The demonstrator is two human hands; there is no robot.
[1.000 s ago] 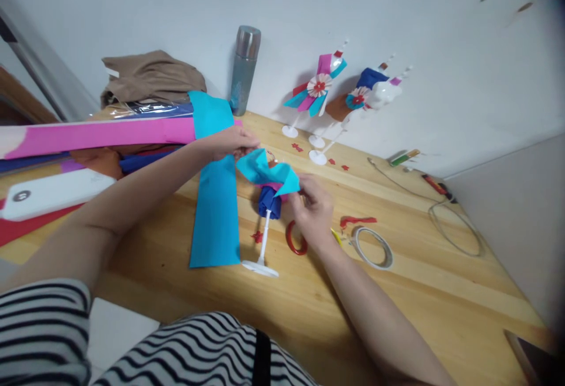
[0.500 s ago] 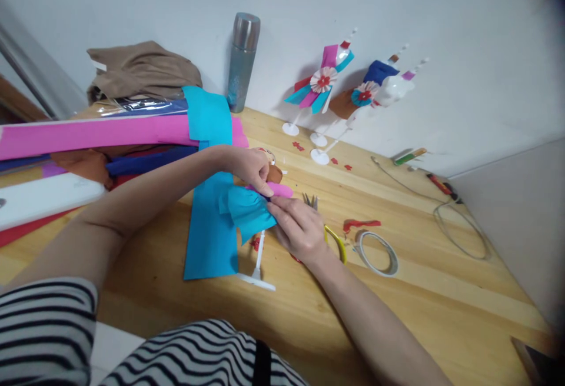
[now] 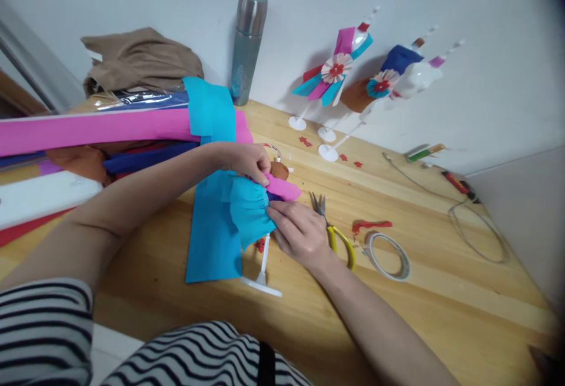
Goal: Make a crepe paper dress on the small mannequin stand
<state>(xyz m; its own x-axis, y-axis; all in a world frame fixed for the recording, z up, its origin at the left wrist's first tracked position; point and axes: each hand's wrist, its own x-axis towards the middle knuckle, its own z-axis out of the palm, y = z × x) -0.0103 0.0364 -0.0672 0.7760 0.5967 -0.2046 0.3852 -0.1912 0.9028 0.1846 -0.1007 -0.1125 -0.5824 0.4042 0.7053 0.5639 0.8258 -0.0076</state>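
Note:
A small figure dressed in crepe paper stands between my hands on a white stand [image 3: 265, 265]. Its blue crepe paper ruffle [image 3: 249, 209] is gathered at the top and flares downward. Above the gathers run a dark blue band [image 3: 274, 197] and a pink strip [image 3: 285, 188]. My left hand [image 3: 251, 162] pinches the pink strip near its left end. With fingers pressed together, my right hand [image 3: 300, 230] grips the gathered edge of the ruffle. Brown paper [image 3: 279, 170] shows just behind. A long blue crepe paper sheet [image 3: 214, 239] lies beneath and to the left.
Yellow-handled scissors [image 3: 342, 245] and a tape roll [image 3: 389, 255] lie right of my right hand. Decorated figures on stands [image 3: 338, 71] and a thermos [image 3: 249, 50] stand at the back. Rolled pink paper [image 3: 97, 130] and brown cloth [image 3: 145, 62] are left. A cable [image 3: 468, 245] lies right.
My left hand has moved from the gathered edge up to the pink strip, pinching it. More of the dark blue band shows now. The view has shifted slightly; my right hand keeps its hold.

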